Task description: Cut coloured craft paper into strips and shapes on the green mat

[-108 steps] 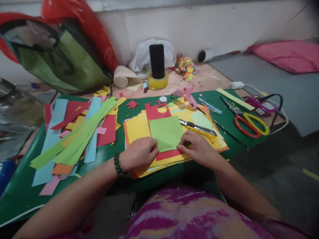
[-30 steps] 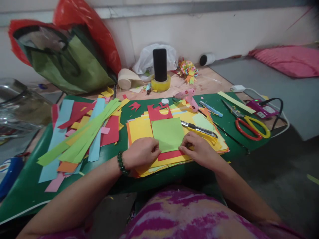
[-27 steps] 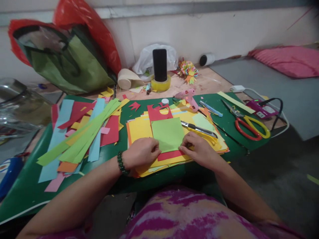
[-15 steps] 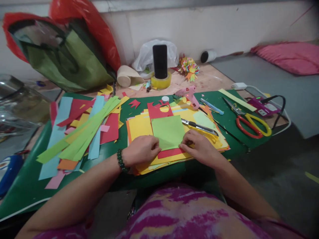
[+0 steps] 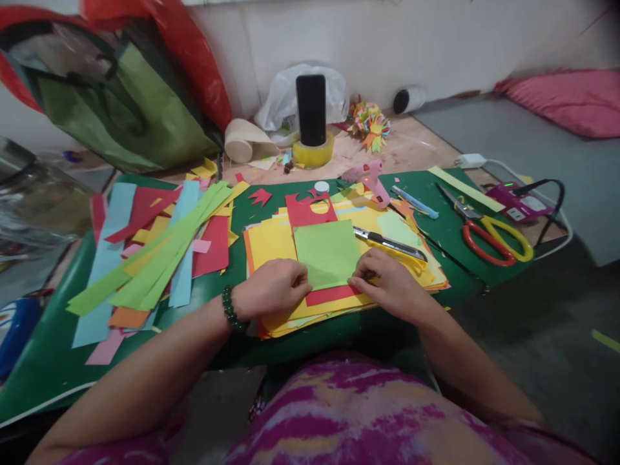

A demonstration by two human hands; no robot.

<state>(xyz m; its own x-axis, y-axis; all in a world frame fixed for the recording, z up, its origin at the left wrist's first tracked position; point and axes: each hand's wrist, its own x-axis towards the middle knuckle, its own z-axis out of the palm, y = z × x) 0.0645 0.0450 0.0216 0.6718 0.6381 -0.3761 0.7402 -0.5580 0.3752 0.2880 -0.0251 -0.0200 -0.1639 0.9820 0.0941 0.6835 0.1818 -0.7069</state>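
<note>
A light green paper square (image 5: 325,253) lies over a red paper sheet (image 5: 310,210) on a stack of yellow and orange paper (image 5: 271,248). My left hand (image 5: 276,284) is closed at the square's lower left corner, fingers curled under the knuckles. At the lower right corner, my right hand (image 5: 382,281) pinches the near edge between thumb and fingertips. That near edge looks slightly turned up or folded between the hands. Just beyond my right hand a utility knife (image 5: 391,244) rests on the stack.
Coloured paper strips (image 5: 165,252) are piled on the left. On the right lie scissors (image 5: 491,236), a pink glue gun (image 5: 368,177) and a purple power adapter (image 5: 520,200). A phone (image 5: 310,110) stands in a tape roll (image 5: 312,152) behind, beside a paper flower ball (image 5: 371,123).
The camera view has shifted slightly. Both hands stay at the green square's near corners, with hardly any visible movement.
</note>
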